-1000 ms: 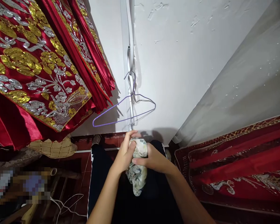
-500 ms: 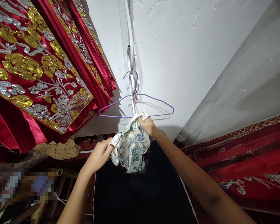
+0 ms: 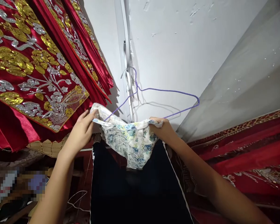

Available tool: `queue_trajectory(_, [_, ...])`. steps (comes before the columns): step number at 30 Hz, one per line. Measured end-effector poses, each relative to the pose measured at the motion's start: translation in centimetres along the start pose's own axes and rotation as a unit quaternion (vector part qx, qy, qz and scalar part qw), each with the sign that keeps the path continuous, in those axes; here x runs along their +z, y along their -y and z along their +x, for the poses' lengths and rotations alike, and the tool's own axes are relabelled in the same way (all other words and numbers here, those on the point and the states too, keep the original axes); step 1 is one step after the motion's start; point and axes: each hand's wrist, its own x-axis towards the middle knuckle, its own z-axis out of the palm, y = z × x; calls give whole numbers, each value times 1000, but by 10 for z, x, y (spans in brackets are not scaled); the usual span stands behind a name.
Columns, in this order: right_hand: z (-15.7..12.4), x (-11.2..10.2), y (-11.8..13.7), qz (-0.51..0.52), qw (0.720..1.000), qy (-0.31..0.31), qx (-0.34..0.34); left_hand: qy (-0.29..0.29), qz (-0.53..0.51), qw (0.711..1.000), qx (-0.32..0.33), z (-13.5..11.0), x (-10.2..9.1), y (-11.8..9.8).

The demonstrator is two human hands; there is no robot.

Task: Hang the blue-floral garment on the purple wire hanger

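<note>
A small white garment (image 3: 133, 137) with a blue and yellow floral print is stretched between my hands, its waist opening facing up. My left hand (image 3: 82, 129) pinches the left end of the waistband. At the other end, my right hand (image 3: 162, 127) grips the band, its fingers partly hidden by the cloth. A purple wire hanger (image 3: 168, 90) hangs by its hook in front of the white wall. Its left arm dips into the garment's opening, hiding the tip, while the right end sticks out above my right hand.
A white strap-like strip (image 3: 128, 59) runs down the wall and bears the hanger. Red cloths with gold and silver sequins (image 3: 49, 71) hang at left. Greyish sheer fabric (image 3: 242, 84) and red embroidered cloth (image 3: 242, 158) are at right. A white cable (image 3: 78, 200) lies low on the left.
The bunched garment has been spread wide, my hands moving apart and the left one rising. The hanger has tilted and shifted right, its left end now inside the garment.
</note>
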Motion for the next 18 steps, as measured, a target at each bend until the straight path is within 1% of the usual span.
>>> queue_trajectory(2, [-2, 4, 4, 35, 999, 13, 8, -35, -65, 997, 31, 14, 3, -22])
queue_trajectory(4, [-7, 12, 7, 52, 998, 24, 12, -31, -116, 992, 45, 24, 15, -38])
queue_trajectory(7, [-18, 21, 8, 42, 999, 17, -2, -1, -124, 991, 57, 31, 36, -47])
queue_trajectory(9, [-24, 17, 7, 22, 999, -28, -8, -4, -109, 992, 61, 32, 43, -45])
queue_trajectory(10, [-27, 12, 5, 9, 997, -74, -4, -7, -103, 993, 63, 32, 44, -43])
queue_trajectory(12, [-27, -7, 2, -18, 983, -181, 11, 0, -92, 993, 72, 32, 40, -42])
queue_trajectory(13, [-24, -19, 0, -26, 974, -222, 18, 10, -85, 993, 78, 33, 36, -42])
queue_trajectory(14, [-20, -32, -2, -32, 969, -245, 22, 22, -76, 993, 84, 34, 32, -42])
queue_trajectory(15, [-15, -45, -4, -40, 967, -250, 28, 34, -69, 993, 91, 35, 27, -43])
queue_trajectory(16, [-8, -58, -5, -52, 969, -239, 39, 47, -63, 992, 97, 36, 23, -44])
queue_trajectory(18, [7, -79, -6, -83, 975, -188, 85, 60, -54, 992, 98, 39, 16, -44])
